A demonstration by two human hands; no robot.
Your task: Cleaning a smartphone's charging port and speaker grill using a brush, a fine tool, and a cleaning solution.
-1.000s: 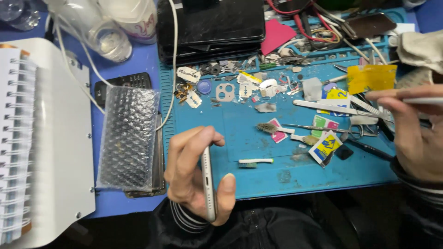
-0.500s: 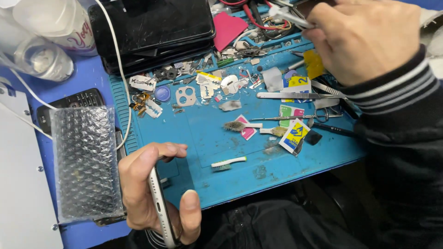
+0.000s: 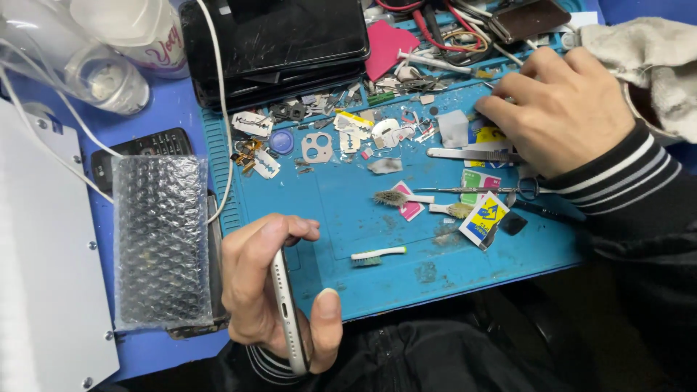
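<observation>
My left hand (image 3: 268,287) grips a white smartphone (image 3: 290,319) edge-up over the front edge of the blue work mat (image 3: 341,210). My right hand (image 3: 559,101) rests knuckles-up on the mat's far right, fingers curled down among small parts and a yellow packet (image 3: 488,135); what the fingertips hold is hidden. Metal tweezers (image 3: 468,154) lie just below that hand. A small white brush (image 3: 377,254) lies on the mat between the hands.
A stack of dark phones (image 3: 276,43) sits at the back. A bubble-wrap pouch (image 3: 161,247) lies left of the mat, over another phone. A white panel (image 3: 43,276) fills the left side. A clear bottle (image 3: 80,58), grey cloth (image 3: 639,51) and cables ring the mat.
My right hand has come down from the upper right onto the mat's small parts. My left hand keeps the phone in the same hold.
</observation>
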